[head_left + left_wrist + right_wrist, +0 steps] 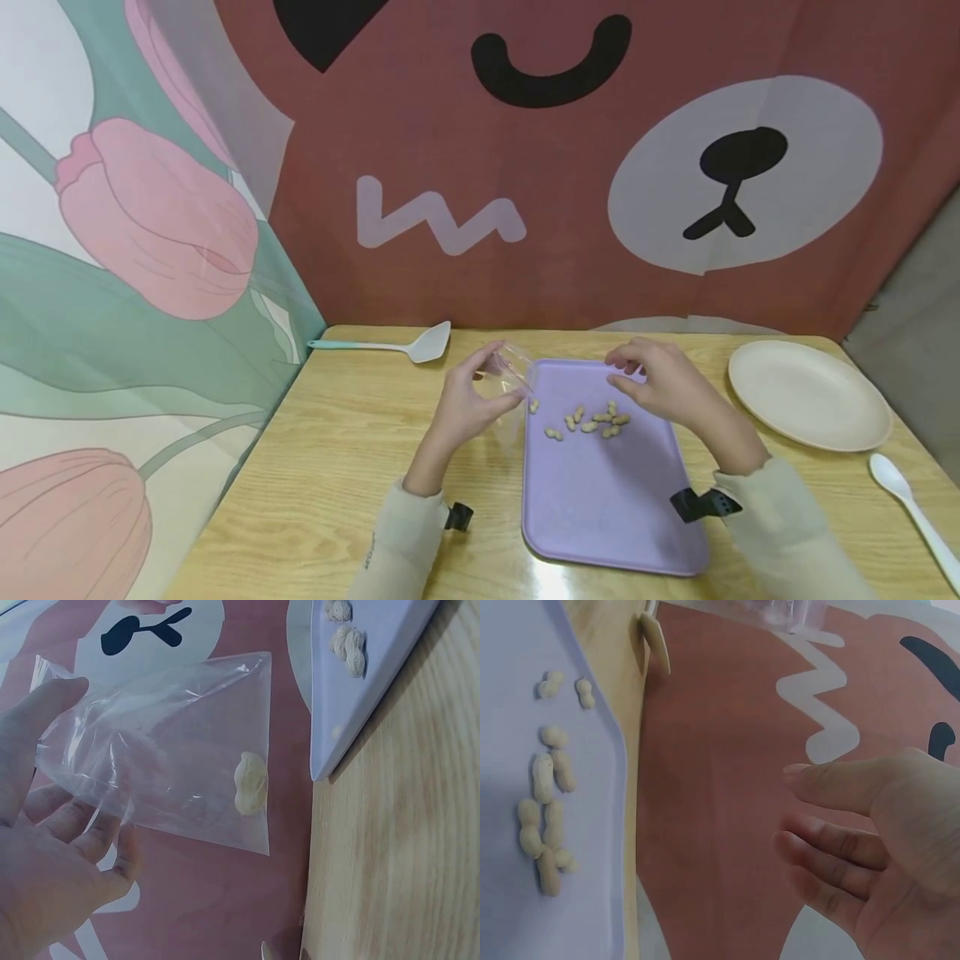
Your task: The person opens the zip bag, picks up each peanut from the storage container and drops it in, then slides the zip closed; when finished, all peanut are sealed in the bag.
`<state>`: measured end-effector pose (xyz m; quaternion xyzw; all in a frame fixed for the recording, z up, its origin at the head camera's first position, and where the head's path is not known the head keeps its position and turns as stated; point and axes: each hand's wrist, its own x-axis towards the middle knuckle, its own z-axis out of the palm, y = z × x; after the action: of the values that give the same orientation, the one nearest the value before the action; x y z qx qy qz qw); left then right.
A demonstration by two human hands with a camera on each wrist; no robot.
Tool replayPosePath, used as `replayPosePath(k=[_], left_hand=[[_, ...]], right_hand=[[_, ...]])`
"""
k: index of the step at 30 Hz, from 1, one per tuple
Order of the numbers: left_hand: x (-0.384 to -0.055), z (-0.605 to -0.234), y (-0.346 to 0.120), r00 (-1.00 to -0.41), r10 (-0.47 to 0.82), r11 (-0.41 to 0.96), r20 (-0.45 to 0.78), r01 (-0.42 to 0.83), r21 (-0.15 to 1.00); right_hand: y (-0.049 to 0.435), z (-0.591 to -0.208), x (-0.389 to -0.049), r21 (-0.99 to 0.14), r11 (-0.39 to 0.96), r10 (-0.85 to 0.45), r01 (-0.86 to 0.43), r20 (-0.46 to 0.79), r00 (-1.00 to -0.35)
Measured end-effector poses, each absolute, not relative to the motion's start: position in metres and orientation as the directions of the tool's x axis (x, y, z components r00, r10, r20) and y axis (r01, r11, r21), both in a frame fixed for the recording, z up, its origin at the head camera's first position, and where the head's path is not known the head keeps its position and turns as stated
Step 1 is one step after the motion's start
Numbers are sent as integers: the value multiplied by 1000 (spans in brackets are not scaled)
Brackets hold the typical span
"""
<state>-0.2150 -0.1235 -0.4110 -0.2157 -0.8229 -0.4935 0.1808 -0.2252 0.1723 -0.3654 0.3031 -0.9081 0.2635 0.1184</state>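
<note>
My left hand grips a clear plastic bag by its mouth end, thumb on one side and fingers on the other. One peanut lies inside, near the bag's bottom edge. The bag is up beside the far left part of a purple tray. Several unshelled peanuts are scattered over the tray's far half. Above its far right side hovers my right hand, fingers loosely bent, thumb apart from them and nothing between; the right wrist view shows it clear of the peanuts.
Behind the bag, a spatula with a pale blade lies at the table's far left edge. To the right are a cream plate and a white spoon. A printed cloth hangs along the far edge of the wooden table.
</note>
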Motion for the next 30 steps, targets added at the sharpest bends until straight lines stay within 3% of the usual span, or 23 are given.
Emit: replayPosePath(k=[21, 30], left_hand=[[-213, -412, -124, -844, 164, 416, 511, 529, 740], [-212, -411, -122, -834, 176, 409, 523, 545, 731]], right_hand=[[178, -407, -226, -475, 691, -483, -544, 256, -837], [175, -431, -226, -494, 672, -520, -552, 216, -826]])
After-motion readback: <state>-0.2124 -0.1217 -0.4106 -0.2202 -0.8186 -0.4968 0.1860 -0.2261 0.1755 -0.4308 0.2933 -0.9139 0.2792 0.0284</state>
